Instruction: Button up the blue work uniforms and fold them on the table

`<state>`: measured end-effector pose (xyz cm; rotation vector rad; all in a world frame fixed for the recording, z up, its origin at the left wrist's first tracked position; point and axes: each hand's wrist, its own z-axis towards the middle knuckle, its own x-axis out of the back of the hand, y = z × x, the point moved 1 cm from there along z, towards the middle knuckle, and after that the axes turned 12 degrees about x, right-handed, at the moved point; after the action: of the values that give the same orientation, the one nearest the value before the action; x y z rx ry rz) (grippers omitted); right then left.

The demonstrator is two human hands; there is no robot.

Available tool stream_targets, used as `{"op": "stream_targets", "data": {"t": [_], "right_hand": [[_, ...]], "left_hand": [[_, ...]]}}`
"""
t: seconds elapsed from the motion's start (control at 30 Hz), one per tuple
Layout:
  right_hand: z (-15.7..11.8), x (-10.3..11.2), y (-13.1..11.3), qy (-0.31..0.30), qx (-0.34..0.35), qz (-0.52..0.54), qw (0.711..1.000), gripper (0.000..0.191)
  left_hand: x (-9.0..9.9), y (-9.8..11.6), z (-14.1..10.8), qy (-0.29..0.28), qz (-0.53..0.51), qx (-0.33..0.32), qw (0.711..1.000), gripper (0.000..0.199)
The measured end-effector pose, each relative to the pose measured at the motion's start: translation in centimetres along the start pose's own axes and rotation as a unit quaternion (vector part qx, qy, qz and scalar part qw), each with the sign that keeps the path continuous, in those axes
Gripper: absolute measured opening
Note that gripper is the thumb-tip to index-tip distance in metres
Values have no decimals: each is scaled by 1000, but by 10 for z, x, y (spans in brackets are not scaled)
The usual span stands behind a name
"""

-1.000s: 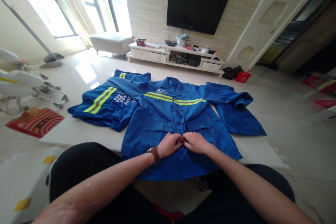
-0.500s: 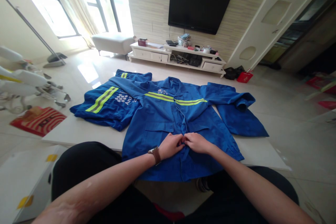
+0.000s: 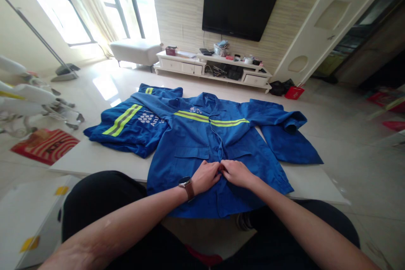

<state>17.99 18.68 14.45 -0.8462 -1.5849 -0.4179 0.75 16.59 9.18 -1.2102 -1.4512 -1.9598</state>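
A blue work jacket with yellow-and-grey reflective stripes lies face up, collar away from me, sleeves spread to both sides. At the lower part of its front opening, my left hand and my right hand meet, fingers pinched on the front edges. Whether a button sits between the fingertips is hidden. The front above the hands lies slightly gapped. To the left, under one sleeve, is a folded blue garment with a reflective stripe and white lettering. More folded blue cloth lies under the other sleeve.
The garments rest on a low white table. A red striped bag lies left of it, beside a white box with yellow tabs. Further off stand a white TV cabinet, a grey bench and a red bag.
Both hands stay pinched at the same spot on the jacket's front, with only slight finger movement. The garments have not visibly moved.
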Motion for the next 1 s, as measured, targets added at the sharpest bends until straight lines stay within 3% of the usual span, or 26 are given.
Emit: {"op": "stream_targets", "data": {"t": [0.17,1.0], "right_hand": [[1,2,0,22,-6,4,1000,10],[6,7,7,-8,32,-13,999,10]], "left_hand": [[1,1,-1,0,9,5,1000,6],[3,3,-2,-3,19,-8,1000,3]]}}
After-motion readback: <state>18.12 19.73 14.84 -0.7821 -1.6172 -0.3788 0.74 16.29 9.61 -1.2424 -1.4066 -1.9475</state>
